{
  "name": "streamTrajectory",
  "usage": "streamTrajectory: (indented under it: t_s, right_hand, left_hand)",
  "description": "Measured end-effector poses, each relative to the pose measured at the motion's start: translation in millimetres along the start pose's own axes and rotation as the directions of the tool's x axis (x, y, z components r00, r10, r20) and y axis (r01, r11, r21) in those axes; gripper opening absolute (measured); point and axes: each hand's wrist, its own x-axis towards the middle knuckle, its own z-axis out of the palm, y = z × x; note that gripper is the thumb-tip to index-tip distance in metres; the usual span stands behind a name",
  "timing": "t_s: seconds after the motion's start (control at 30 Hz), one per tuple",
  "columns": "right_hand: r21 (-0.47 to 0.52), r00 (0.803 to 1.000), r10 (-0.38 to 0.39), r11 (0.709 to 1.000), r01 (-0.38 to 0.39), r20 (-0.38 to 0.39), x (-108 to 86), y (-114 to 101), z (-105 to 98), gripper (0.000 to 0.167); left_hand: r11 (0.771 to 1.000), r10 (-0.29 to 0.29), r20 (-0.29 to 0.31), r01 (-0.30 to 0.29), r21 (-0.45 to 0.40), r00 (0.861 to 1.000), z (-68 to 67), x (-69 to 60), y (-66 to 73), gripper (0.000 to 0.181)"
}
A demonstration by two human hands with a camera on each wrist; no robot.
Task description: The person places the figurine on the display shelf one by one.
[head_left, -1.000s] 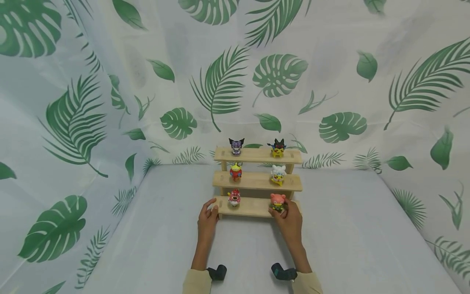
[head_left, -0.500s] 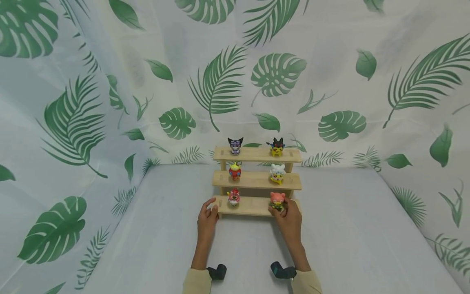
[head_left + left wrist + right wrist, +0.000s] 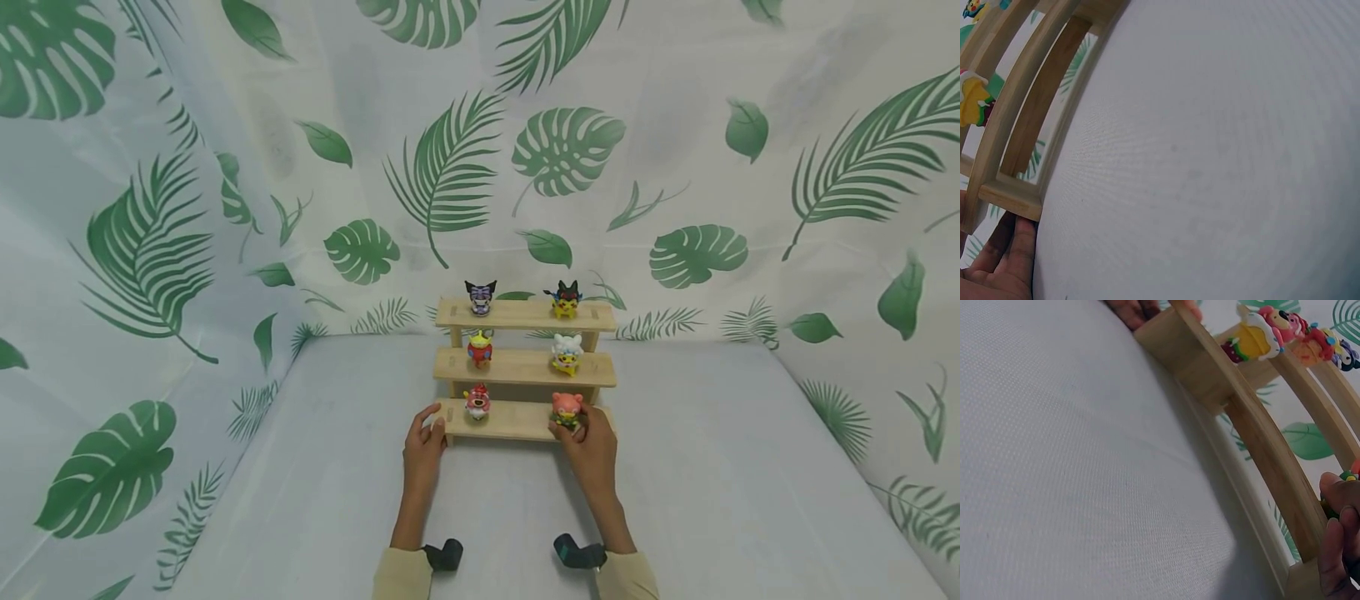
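Note:
A three-tier wooden display stand (image 3: 517,419) bears small toy figurines in two columns. At the right of its bottom tier, my right hand (image 3: 596,450) pinches a pink bear-like figurine (image 3: 567,405) with a green lower part between thumb and fingers. In the right wrist view that figurine is mostly hidden behind the fingers (image 3: 1333,550). My left hand (image 3: 425,442) holds the left end of the bottom tier, its fingertips against the wood. A red-and-pink figurine (image 3: 477,403) stands close to it on the same tier.
The middle tier carries a red figurine with a yellow top (image 3: 480,350) and a white-hooded yellow one (image 3: 567,356). Above them stand a purple-and-black figurine (image 3: 481,298) and a black-eared yellow one (image 3: 565,300). A leaf-printed curtain (image 3: 465,167) hangs behind the white table surface (image 3: 502,517).
Hands, stand and figurines keep their places. Only the head view has shifted very slightly.

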Motion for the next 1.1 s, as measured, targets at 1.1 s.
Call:
streamTrajectory:
  t_s: [1.1]
  right_hand:
    - [0.007,0.992,0.064,0.998,-0.065,0.109,-1.7,-4,-9,0.067]
  left_hand:
    - [1.0,0.024,0.003,-0.024,0.006,1.0,-1.3,1.5,-3.9,0.034]
